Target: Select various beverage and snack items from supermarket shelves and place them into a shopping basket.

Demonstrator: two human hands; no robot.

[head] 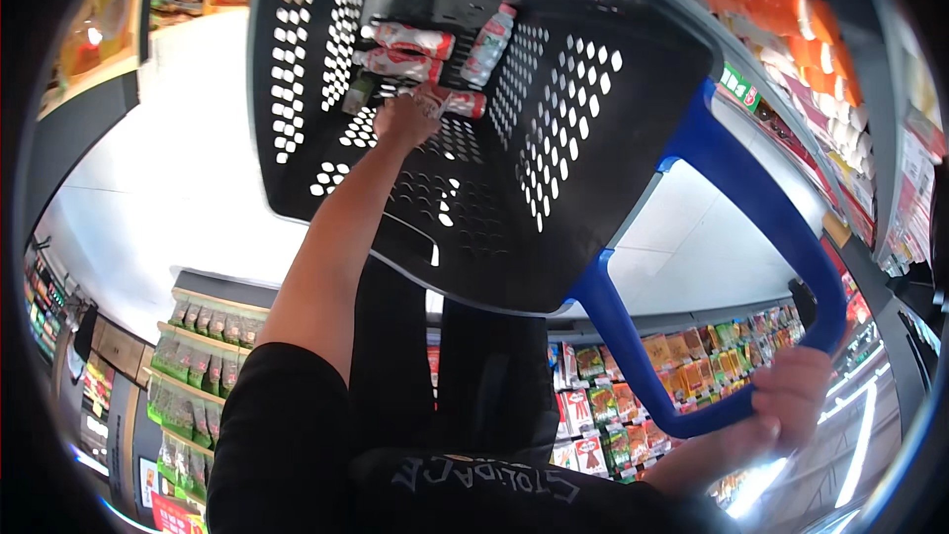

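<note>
A black plastic shopping basket (630,133) with perforated sides and a blue handle (771,163) is tilted in front of me. My left hand (408,119) reaches inside, its fingers closed on a small red-and-white package (431,98). Beside that package lies a red-and-white item (467,104), partly covered. Two red-and-white bottles (411,39) lie side by side deeper in, and a clear bottle with a pink cap (489,46) is at their right. A small dark green pack (358,93) is left of my hand. At lower right my right hand (793,400) is wrapped around the handle.
Shelves of orange-capped bottles (808,22) stand close at upper right. Packaged snacks hang on a rack (689,363) behind me at lower right. Green bags fill a shelf unit (200,371) at lower left. Pale floor (193,126) shows left of the basket.
</note>
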